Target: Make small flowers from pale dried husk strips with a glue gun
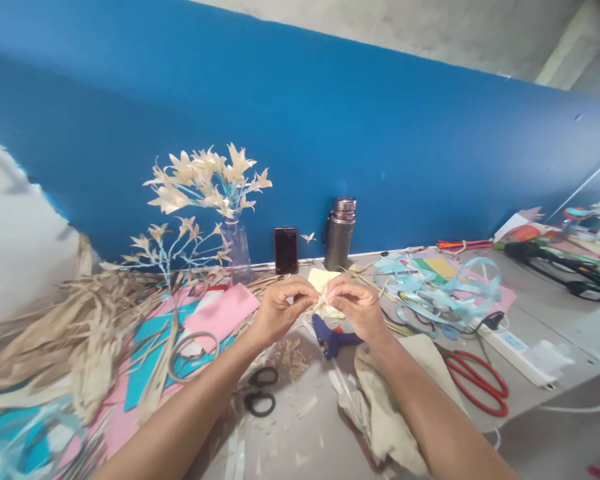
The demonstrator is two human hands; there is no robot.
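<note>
Held up at the middle of the table, a small pale cream piece (323, 304), like a dried husk petal, is pinched between the fingertips of both hands. My left hand (283, 305) grips it from the left, thumb against fingers. From the right, my right hand (359, 308) closes on it the same way. The piece's exact shape is partly hidden by the fingers. A pale yellow item (321, 276) shows just behind the hands. Below them a blue glue gun (331, 340) lies on the table, its handle end near my right wrist.
Black-handled scissors (261, 392), red-handled scissors (480, 383) and a beige cloth (393, 407) lie nearby. Dried husks (55, 340) are heaped left. Husk flowers (207, 177) stand in a clear vase (238, 250), beside a phone (286, 251) and a thermos (341, 233). A power strip (515, 353) is right.
</note>
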